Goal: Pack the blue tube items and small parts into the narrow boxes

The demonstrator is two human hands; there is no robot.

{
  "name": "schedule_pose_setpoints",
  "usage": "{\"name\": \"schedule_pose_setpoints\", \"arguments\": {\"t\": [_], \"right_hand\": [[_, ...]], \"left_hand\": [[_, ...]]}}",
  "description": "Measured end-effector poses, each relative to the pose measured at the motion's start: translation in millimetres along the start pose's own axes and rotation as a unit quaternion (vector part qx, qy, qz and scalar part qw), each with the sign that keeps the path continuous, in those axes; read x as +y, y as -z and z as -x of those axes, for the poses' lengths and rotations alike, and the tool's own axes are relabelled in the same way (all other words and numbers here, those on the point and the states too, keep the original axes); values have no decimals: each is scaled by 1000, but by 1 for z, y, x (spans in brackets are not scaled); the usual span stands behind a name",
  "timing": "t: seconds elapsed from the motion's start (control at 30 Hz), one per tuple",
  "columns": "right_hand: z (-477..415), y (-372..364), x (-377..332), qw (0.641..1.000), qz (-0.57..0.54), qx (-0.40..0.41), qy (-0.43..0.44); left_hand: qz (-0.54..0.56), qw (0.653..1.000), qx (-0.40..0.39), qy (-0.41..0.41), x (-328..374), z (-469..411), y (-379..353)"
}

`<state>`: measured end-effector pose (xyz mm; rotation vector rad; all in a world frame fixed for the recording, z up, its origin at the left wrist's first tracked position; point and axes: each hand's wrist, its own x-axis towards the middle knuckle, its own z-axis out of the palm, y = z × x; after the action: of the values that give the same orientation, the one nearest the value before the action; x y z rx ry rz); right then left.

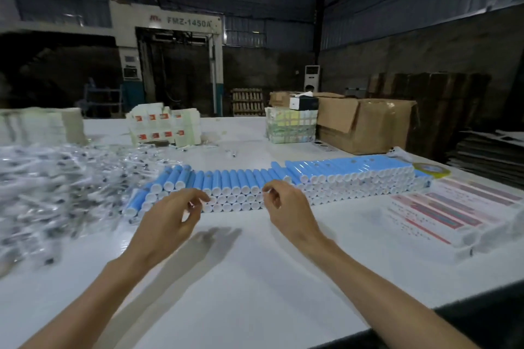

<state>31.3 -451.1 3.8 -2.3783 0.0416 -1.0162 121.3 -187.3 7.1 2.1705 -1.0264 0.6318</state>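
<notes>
Both empty: left hand (173,218) and right hand (283,207) loosely curled | stacked white-capped blue plastic tubes (235,178) just ahead | best lift top-row ones, pile probably rolls otherwise

We log 1 view: head-worn wide-angle, facing forward and down across the white table (255,278), near its front edge, hall (269,65) beyond.

Tube stack (241,178) ahead, parts heap (56,187) left
</notes>
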Motion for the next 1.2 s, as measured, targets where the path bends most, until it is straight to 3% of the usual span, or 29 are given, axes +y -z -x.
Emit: {"name": "schedule_pose_setpoints", "arguments": {"t": [0.17, 0.33, 0.53, 0.67, 0.77, 0.97, 1.07, 1.13, 1.2], "right_hand": [[-10, -94, -84, 966, -220, -120, -59], [-1, -154, -118, 935, -296, -152, -120], [5, -174, -108, 932, -291, -200, -86], [5, -175, -109, 924, -312, -203, -82], [7, -173, -109, 920, -323, -208, -80], [9, -169, -110, 913, -337, -213, -91], [9, -168, -111, 912, -337, -213, -99], [8, -167, -111, 910, -339, -212, -109], [8, -165, -112, 910, -341, -203, -118]], "left_hand": [[-84, 994, 8, 69, -9, 11, 42], [-204, 961, -14, 184, -37, 52, 94], [-432, 853, 15, 294, -88, 117, 173], [-559, 758, -47, 332, -116, 146, 217], [-578, 727, -80, 361, -126, 161, 231], [-545, 762, -60, 344, -123, 150, 234], [-435, 834, 21, 339, -104, 127, 229], [-375, 867, 31, 326, -90, 104, 221], [-227, 917, 49, 326, -74, 76, 210]]}}
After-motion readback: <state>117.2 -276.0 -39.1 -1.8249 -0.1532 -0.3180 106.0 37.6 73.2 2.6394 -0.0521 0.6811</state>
